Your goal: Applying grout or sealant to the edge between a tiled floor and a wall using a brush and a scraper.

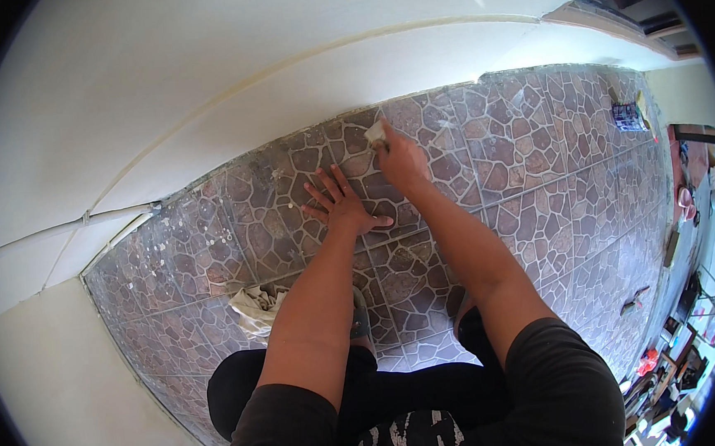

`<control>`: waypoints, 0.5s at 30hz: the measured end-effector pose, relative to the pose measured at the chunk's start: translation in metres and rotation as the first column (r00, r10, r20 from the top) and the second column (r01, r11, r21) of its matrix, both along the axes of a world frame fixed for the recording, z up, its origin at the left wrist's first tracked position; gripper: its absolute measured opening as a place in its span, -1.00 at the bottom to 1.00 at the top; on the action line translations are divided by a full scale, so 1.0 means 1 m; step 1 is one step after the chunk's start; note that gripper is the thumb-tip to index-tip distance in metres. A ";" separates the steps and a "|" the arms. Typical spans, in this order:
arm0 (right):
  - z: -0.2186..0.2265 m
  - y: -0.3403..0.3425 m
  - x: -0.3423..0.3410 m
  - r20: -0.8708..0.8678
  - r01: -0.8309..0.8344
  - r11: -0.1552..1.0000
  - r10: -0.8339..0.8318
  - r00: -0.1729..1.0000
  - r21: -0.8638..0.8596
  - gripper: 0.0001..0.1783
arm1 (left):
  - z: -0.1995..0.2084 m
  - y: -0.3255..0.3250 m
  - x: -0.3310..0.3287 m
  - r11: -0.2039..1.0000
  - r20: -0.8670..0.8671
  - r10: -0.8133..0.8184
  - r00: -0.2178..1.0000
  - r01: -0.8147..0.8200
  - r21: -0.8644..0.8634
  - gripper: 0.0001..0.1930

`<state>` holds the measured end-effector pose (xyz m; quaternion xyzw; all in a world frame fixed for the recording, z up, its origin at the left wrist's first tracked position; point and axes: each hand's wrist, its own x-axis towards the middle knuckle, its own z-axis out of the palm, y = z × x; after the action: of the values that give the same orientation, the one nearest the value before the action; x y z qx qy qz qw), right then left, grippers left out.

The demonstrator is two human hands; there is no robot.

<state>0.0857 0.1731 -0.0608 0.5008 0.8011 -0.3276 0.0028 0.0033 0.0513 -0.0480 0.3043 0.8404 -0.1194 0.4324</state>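
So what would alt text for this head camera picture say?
A crouching person presses the left hand flat on a stone-pattern tiled floor while the right hand holds a small pale object near the white wall. A crumpled cloth lies nearby.

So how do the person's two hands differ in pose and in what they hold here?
The left hand lies flat on the stone-pattern floor tiles, fingers spread and empty; the right hand is closed around a small pale object, too small to identify. The left hand sits nearer the body, while the right hand reaches farther, close to the white wall. Both are bare and low at the floor.
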 end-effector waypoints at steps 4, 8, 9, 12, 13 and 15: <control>0.001 0.002 -0.017 -0.007 -0.051 0.999 0.051 0.999 0.019 -0.35 | -0.001 -0.001 -0.001 1.000 0.000 -0.006 1.000 0.006 -0.013 0.84; -0.002 0.014 -0.019 -0.036 0.064 0.998 -0.064 0.997 -0.007 -0.34 | 0.001 0.001 0.001 1.000 0.000 -0.014 1.000 0.014 -0.008 0.84; -0.003 0.008 -0.021 -0.012 -0.019 1.000 0.019 1.000 0.008 -0.35 | 0.003 -0.001 0.001 1.000 0.004 -0.005 1.000 0.005 -0.004 0.82; -0.001 0.016 -0.022 -0.013 -0.008 1.000 0.008 1.000 0.008 -0.35 | 0.004 0.000 0.001 1.000 0.002 0.005 1.000 -0.005 0.002 0.80; -0.001 0.019 -0.022 -0.034 0.089 0.996 -0.090 0.995 -0.008 -0.35 | 0.004 -0.001 0.001 1.000 -0.002 0.004 1.000 -0.004 0.004 0.80; -0.005 0.009 -0.022 -0.036 -0.004 1.000 0.004 0.999 0.013 -0.36 | 0.002 -0.002 -0.001 1.000 -0.001 -0.005 1.000 0.005 -0.003 0.81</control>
<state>0.0638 0.1818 -0.0658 0.4933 0.8042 -0.3313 -0.0142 0.0020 0.0496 -0.0463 0.3059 0.8396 -0.1216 0.4322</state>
